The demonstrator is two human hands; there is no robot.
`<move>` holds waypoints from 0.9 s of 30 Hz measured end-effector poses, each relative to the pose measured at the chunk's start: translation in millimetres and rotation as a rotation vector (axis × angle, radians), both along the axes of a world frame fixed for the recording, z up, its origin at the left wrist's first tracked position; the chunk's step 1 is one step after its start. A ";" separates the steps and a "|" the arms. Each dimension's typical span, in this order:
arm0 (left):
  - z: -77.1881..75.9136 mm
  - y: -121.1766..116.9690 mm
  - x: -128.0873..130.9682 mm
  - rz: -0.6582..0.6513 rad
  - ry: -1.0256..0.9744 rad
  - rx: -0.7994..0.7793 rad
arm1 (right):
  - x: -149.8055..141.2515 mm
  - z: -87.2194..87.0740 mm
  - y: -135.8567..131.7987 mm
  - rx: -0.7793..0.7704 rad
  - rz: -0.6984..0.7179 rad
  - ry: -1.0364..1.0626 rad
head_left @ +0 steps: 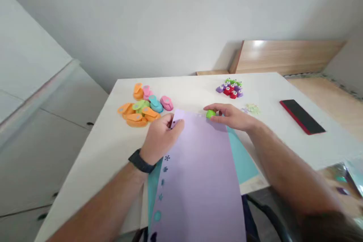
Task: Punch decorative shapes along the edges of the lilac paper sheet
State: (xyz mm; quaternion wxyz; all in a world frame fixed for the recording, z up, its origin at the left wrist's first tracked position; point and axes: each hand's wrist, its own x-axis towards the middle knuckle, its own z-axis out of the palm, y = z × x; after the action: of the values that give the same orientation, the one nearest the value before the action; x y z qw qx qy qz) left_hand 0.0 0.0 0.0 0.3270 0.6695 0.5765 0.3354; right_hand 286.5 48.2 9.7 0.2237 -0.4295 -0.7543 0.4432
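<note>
A long lilac sheet of paper (pixel 204 174) lies in front of me, with several punched shapes along its left edge. My left hand (pixel 165 132) pinches its far left corner between thumb and fingers; a dark watch is on that wrist. At the sheet's far edge, my right hand (pixel 227 115) grips a small green craft punch (pixel 210 114) between thumb and fingers. The paper edge meets the punch, but its slot is hidden from me. Beneath the lilac paper, a turquoise sheet (pixel 242 155) shows on both sides.
Large orange, pink, green and blue punches (pixel 141 106) are piled at the back left. Several small punches (pixel 231 87) stand at the back right, near small paper cutouts (pixel 252 108). A black and red flat object (pixel 302 116) lies at the right of the white table (pixel 272 128).
</note>
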 end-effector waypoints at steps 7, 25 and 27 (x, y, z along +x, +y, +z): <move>3.5 2.1 4.6 -0.001 -0.005 0.019 | 0.8 -0.3 0.4 -0.008 0.002 -0.015; 6.4 -0.5 6.4 0.015 -0.027 0.044 | -0.2 3.3 -1.2 -0.045 0.029 0.001; 6.1 -0.3 6.9 0.014 -0.030 0.043 | 0.1 2.8 -0.9 -0.029 0.035 -0.008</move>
State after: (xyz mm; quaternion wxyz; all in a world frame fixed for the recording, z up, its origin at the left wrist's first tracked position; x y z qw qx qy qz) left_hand 6.9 -0.3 6.1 0.3187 0.6673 0.5687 0.3602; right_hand 286.6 47.3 12.5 0.2065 -0.4212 -0.7562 0.4561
